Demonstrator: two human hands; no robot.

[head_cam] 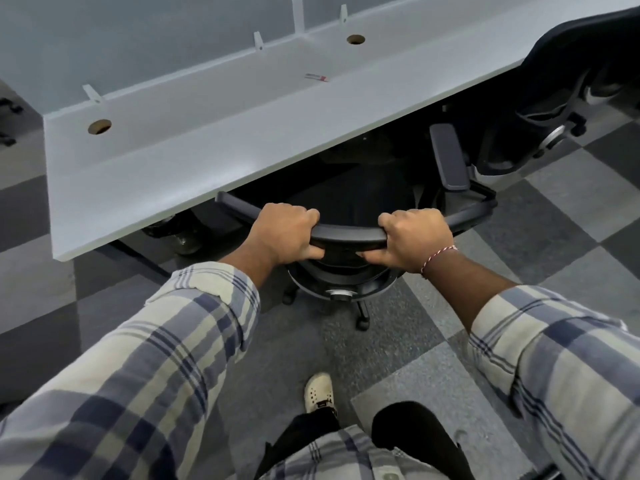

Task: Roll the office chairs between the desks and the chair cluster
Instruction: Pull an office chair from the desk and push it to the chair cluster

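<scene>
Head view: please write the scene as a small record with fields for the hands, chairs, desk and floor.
left hand: grips the top rim of the chair
right hand: grips the same rim
chair: black, seat under the desk
desk: grey top, two round holes, a small label
second chair: at the right, close to the desk
floor: checkered grey carpet

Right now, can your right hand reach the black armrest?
Probably yes: the armrest sticks out clear of the desk edge, just beyond the right hand, which must first release the backrest rail.
</scene>
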